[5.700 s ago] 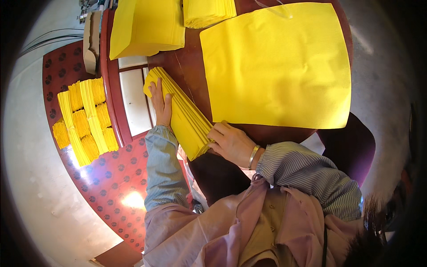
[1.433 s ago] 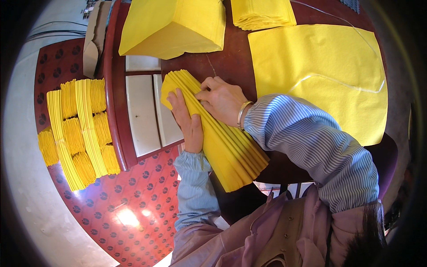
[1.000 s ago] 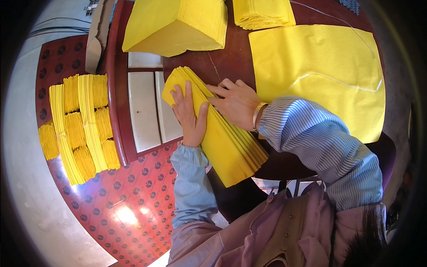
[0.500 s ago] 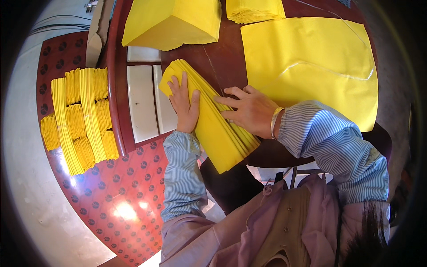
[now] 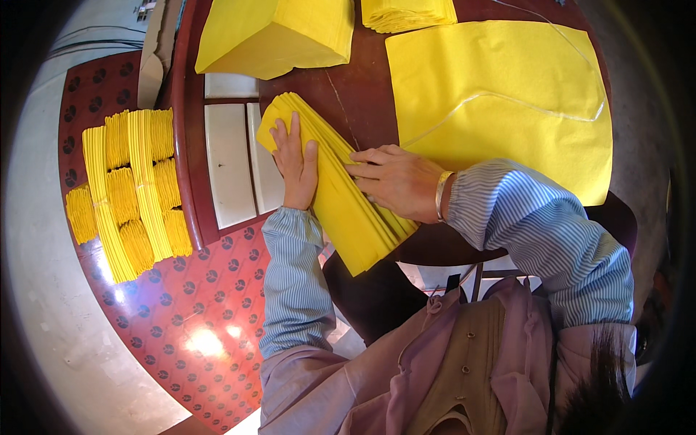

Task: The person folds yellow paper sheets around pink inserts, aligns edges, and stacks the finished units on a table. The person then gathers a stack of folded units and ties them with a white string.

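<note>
A long stack of folded yellow sheets (image 5: pixel 341 217) lies slantwise on the table, its near end reaching the table's edge. My left hand (image 5: pixel 295 165) rests on the stack's top face with its fingers stretched out and apart. Along the right side, where the folded layers show, my right hand (image 5: pixel 399 181) touches the sheets with its fingers extended toward the upper left. The tips of those fingers are partly lost among the folds. Right of the stack, a flat yellow sheet (image 5: pixel 507 80) is spread out, with a thin clear strand (image 5: pixel 529 106) lying over it.
A tall yellow pile (image 5: pixel 279 40) and a smaller folded yellow bundle (image 5: pixel 408 13) stand at the far side of the dark red table (image 5: pixel 330 109). Several tied yellow bundles (image 5: pixel 141 181) are stacked at the left on a red patterned sheet (image 5: pixel 210 304).
The whole view has shifted slightly. My right hand's fingers have drawn closer together against the stack's side. My left hand stays on the stack.
</note>
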Action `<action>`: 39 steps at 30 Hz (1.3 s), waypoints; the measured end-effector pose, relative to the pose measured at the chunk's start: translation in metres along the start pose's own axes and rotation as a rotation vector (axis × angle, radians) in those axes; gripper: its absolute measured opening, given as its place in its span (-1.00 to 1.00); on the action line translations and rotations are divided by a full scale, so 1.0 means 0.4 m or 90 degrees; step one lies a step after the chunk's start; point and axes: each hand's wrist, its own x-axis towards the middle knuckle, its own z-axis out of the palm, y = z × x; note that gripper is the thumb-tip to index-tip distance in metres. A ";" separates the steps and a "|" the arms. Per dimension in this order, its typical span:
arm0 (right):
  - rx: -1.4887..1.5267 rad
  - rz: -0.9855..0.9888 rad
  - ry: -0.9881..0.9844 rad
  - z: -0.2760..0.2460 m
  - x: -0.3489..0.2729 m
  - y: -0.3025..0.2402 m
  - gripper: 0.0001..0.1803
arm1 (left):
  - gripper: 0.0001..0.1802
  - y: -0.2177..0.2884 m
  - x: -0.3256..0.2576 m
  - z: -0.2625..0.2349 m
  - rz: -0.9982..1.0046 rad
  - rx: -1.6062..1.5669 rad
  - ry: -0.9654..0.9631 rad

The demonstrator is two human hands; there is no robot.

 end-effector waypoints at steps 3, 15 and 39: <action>0.090 0.051 -0.039 -0.005 0.007 -0.002 -0.62 | -0.28 -0.003 0.001 0.000 -0.011 -0.036 0.007; 0.138 0.126 -0.050 -0.009 0.040 -0.007 -0.65 | -0.22 -0.005 -0.003 0.009 -0.005 -0.088 0.029; -0.015 0.210 -0.012 -0.015 0.090 -0.049 -0.52 | -0.11 -0.007 -0.001 0.017 -0.003 -0.130 0.045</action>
